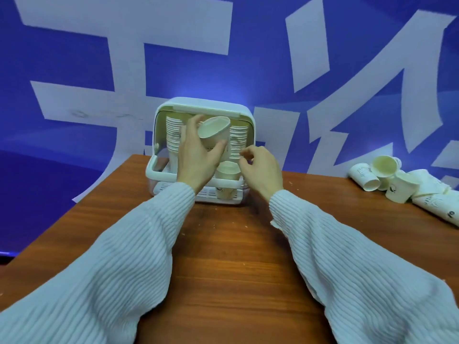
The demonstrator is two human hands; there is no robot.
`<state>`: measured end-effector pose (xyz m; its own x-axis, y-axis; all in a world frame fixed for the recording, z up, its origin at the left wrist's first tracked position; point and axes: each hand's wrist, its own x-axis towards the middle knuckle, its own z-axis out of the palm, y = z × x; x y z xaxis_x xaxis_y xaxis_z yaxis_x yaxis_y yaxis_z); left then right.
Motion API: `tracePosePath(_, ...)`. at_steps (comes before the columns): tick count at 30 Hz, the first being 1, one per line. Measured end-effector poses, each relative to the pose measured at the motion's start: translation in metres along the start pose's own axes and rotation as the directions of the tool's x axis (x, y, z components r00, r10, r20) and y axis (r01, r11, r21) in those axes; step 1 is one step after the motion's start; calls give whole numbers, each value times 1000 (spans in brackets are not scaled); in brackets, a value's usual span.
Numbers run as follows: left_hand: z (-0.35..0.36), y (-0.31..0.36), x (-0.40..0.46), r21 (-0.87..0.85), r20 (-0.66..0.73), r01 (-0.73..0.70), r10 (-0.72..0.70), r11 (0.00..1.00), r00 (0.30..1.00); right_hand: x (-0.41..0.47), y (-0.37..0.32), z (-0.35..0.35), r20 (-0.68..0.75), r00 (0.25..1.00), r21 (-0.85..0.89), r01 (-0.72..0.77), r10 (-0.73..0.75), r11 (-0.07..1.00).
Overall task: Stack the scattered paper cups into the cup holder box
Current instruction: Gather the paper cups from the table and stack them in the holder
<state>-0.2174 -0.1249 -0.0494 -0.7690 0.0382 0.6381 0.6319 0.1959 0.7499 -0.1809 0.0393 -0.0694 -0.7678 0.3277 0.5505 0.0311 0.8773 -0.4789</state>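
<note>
**One cup held at the mouth of the holder box**

We see the fingers and thumb of the left hand [196, 155] curled round a paper cup [214, 131], the thumb pressed against its side and the cup tilted so its open mouth faces us. It sits in front of the open cup holder box [173, 108] — a pale box with a raised lid, standing at the far edge of the wooden table [223, 244]. Inside we make out two tall stacks of cups [172, 135], one on each side, and a shorter upright cup [227, 177] low in the middle, just below the held one.

The right hand [260, 170] hovers just beside the box's right front corner, fingers loosely bent and grasping nothing. Both arms wear ribbed white sleeves [111, 256].

Far to the right, well apart from the box, the scattered cups [387, 180] lie in a heap on the table — some on their sides, some nested. Behind everything hangs a blue banner [273, 58] with large white characters.
</note>
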Motion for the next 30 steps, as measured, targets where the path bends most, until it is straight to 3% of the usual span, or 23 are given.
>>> tracePosePath(3,16,1,8,174,213,-33,-4,984,977,-10,11,-9,-2,1000,45,-14,14,999)
tracePosePath(6,32,-4,9,404,429,-84,-107,911,897,-19,26,-18,-7,999,81,-42,43,996)
tracePosePath(11,46,-9,-6,754,490,-257,-258,605,832,-30,51,-31,-21,994,119,-108,112,987)
tracePosePath(15,49,-10,-8,799,504,-310,-291,516,813,-45,73,-46,-29,989,138,-141,147,980)
tracePosePath(16,50,-9,-9,783,499,-324,-225,531,837,-49,81,-52,-31,988,136,-145,151,980)
tracePosePath(18,59,-3,-18,696,465,-389,34,604,885,-56,100,-64,-39,982,138,-176,183,975)
tracePosePath(21,97,22,-48,485,419,-500,312,717,853,-62,138,-87,-98,956,126,-264,277,956)
tracePosePath(26,184,63,-108,233,504,-458,296,858,812,-66,199,-118,-213,894,120,-376,394,919)
tracePosePath(30,231,73,-143,137,543,-362,236,922,806,-59,252,-137,-358,833,-39,-464,421,885)
